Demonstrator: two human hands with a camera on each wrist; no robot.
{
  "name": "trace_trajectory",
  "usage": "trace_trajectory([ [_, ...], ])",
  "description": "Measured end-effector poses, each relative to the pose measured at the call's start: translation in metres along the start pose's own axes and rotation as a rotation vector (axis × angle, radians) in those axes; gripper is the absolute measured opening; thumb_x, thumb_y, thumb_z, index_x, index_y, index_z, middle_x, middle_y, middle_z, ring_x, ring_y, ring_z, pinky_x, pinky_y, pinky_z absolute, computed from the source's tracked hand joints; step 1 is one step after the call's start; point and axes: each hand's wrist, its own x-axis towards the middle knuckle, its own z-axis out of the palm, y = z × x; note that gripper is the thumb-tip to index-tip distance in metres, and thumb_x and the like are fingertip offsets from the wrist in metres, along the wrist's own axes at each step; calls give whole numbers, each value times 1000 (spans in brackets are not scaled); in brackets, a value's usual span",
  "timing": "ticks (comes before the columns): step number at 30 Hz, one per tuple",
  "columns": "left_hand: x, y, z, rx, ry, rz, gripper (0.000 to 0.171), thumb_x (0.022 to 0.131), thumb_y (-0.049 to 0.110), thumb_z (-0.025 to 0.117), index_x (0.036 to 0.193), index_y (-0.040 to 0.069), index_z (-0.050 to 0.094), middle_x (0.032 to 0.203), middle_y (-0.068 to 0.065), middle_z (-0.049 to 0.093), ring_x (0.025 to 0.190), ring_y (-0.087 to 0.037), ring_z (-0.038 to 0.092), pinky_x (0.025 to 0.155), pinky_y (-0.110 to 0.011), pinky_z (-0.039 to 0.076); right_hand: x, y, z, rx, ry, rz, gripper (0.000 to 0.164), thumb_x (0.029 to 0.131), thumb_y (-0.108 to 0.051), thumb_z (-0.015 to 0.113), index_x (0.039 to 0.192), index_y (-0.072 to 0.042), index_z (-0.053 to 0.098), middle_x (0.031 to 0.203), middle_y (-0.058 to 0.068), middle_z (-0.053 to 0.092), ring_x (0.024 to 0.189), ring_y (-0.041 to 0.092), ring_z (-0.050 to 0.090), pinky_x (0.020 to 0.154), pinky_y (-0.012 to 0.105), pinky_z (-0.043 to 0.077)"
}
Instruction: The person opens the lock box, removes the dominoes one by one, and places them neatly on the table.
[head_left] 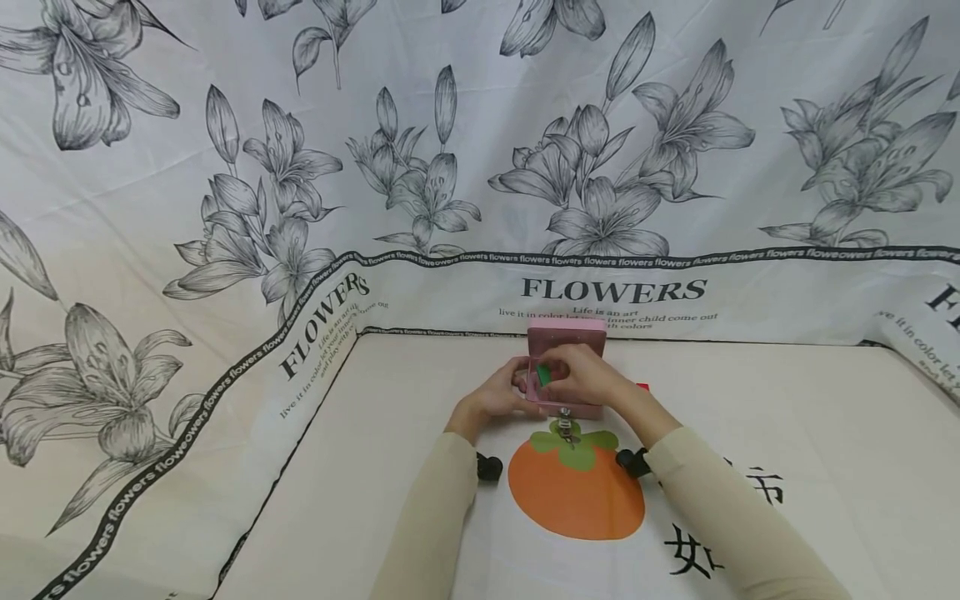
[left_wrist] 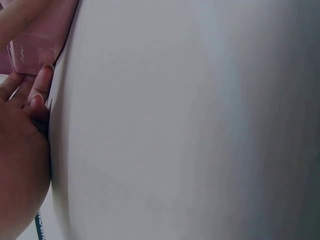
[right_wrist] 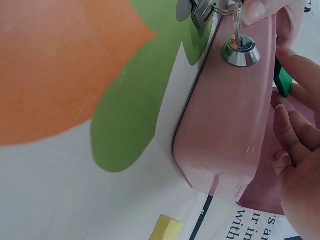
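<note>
A pink metal box (head_left: 567, 328) stands with its lid raised; on its front a round silver lock (right_wrist: 241, 51) has a key in it, with more keys (head_left: 566, 423) hanging below. My left hand (head_left: 504, 392) grips the box at its left side, the thumb at the front edge near the lock. Between thumb and fingers my right hand (head_left: 585, 373) pinches a small flat green piece (right_wrist: 283, 79) over the open box. In the left wrist view, fingertips of the left hand (left_wrist: 20, 145) lie against the box's pink side (left_wrist: 32, 54).
Beyond the right wrist a bit of a red object (head_left: 643, 387) shows. A yellow block (right_wrist: 167, 229) lies beside the box in the right wrist view. The cloth below bears a printed orange persimmon (head_left: 576, 500); a flower-printed curtain (head_left: 450, 183) rises close behind the box.
</note>
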Motion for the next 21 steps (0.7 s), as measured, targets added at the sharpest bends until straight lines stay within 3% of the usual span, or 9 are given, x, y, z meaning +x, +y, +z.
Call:
trace_trajectory([
  [11, 0, 0, 0, -4, -10, 15, 96, 73, -1, 89, 154, 10, 38, 100, -10, 59, 90, -15, 52, 74, -25, 44, -11, -8, -7, 71, 76, 27, 42, 81, 0, 82, 121, 3, 69, 102, 10, 71, 90, 24, 68, 82, 45, 56],
  [21, -2, 0, 0, -21, -8, -9, 98, 72, 3, 91, 154, 14, 39, 104, -9, 57, 93, -17, 51, 82, -28, 43, -22, -9, -16, 13, 85, 45, 44, 81, -3, 83, 122, 4, 68, 102, 11, 69, 90, 26, 66, 80, 44, 55],
])
